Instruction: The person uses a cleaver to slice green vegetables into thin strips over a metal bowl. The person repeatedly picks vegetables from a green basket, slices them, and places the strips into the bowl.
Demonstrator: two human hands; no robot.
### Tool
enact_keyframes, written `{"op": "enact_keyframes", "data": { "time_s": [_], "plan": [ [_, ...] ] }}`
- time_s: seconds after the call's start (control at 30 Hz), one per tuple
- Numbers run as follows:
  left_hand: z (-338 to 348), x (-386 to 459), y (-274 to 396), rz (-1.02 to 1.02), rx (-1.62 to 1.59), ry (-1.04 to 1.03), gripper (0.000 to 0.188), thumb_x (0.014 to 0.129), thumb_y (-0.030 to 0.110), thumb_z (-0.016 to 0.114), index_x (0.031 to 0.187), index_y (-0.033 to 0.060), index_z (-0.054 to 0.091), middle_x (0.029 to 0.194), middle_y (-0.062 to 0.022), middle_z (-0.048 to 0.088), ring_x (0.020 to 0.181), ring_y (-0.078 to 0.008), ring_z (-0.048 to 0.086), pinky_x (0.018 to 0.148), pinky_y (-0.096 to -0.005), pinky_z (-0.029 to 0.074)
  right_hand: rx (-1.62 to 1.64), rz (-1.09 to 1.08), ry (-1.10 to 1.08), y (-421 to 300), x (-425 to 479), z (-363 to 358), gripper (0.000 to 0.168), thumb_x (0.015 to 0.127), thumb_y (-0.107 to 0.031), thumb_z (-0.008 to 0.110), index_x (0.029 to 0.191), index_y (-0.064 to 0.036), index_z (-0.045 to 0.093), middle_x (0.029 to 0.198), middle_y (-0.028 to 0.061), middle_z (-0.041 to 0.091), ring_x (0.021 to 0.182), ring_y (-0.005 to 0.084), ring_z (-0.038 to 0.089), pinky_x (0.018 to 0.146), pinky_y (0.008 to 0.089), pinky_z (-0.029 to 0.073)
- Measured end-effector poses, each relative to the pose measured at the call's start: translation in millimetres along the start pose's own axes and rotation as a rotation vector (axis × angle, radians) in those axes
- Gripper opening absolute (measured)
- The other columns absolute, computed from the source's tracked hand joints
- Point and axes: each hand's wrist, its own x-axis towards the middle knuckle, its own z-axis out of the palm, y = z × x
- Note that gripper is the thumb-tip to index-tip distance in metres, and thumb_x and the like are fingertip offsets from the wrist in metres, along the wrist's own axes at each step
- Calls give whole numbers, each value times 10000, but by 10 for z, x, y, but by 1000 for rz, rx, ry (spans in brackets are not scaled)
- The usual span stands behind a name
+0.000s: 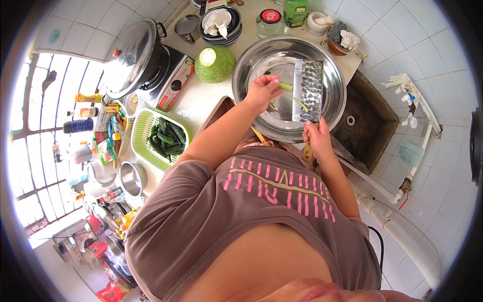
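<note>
My left hand (pixel 264 92) pinches a short pale-green vegetable piece (pixel 285 86), possibly cucumber, over a wide stainless steel basin (pixel 243 56). The piece reaches to the left edge of a cleaver's dimpled blade (pixel 312 81). My right hand (pixel 319 139) grips the cleaver by its wooden handle (pixel 308 151), near the basin's front rim. A thin green strip (pixel 301 104) lies against the blade face. Inside the basin, a small green bit (pixel 271 101) shows beside my left fingers; my hand and the blade hide part of the basin floor.
Left of the basin are a green melon (pixel 215 68), a gas stove (pixel 175 85) with a lidded pot (pixel 132 60), and a basket (pixel 137 139) of cucumbers (pixel 168 137). A dark sink (pixel 364 120) adjoins on the right. Behind stand a glass jar (pixel 270 24) and a mortar (pixel 317 25).
</note>
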Motion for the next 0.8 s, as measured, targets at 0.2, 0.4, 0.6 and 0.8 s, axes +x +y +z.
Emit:
{"op": "enact_keyframes", "data": {
  "time_s": [0.2,0.4,0.6,0.8],
  "plan": [
    [-22,-13,-46,-4,15,-6,156,924,90,593,1050,12,545,1002,-66,589,885,-174,614,846,-313,553,-30,-15,-20,40,-11,-30,139,933,-128,510,1040,-47,473,693,15,492,517,100,466,479,241,374],
    [31,-55,-34,-2,15,-9,151,921,84,593,1050,20,547,1003,-65,588,890,-173,613,862,-317,548,-14,2,-22,40,-10,-54,140,929,-133,518,1027,-44,471,707,25,498,519,106,468,482,249,378],
    [85,-47,-77,2,-28,-56,157,898,44,601,1041,8,546,953,-55,575,865,-169,604,851,-329,550,33,74,-48,-59,-4,-1,106,930,-132,512,985,-68,450,735,36,497,544,116,465,504,250,383],
    [159,-101,-38,-51,-128,-48,153,936,150,579,1017,20,567,966,-61,591,853,-190,604,879,-362,520,82,68,-48,-67,26,12,122,927,-141,524,975,-50,458,729,38,501,545,118,473,499,255,380]
  ]
}}
